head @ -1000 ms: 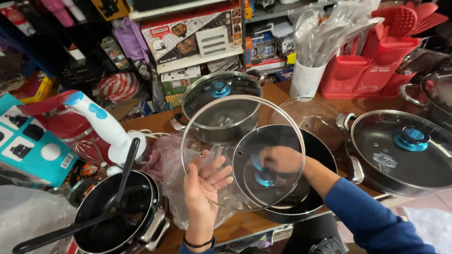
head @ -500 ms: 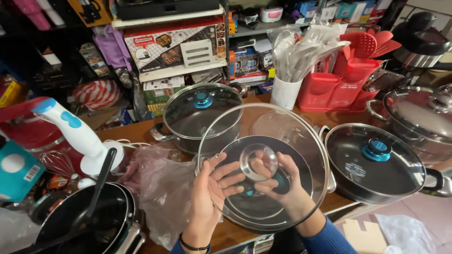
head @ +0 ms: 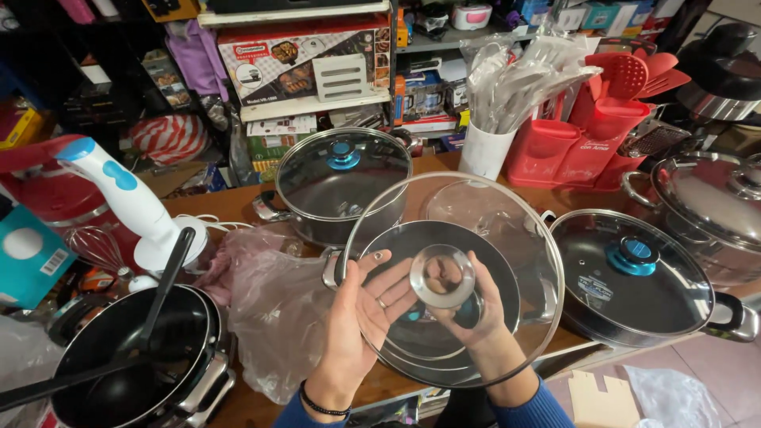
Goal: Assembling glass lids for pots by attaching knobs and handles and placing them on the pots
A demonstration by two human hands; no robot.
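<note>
— What is the person wearing on the arms?

— Blue sleeves; the cuff of the right sleeve (head: pixel 529 404) shows at the bottom edge, and a bit of the left sleeve (head: pixel 292 414) too.

— Anything on the hands?

— The left hand (head: pixel 361 317) has a thin ring on one finger and dark polish on the nails. A dark bead bracelet (head: pixel 319 402) circles its wrist. The right hand (head: pixel 468 313) looks bare of jewellery.
</note>
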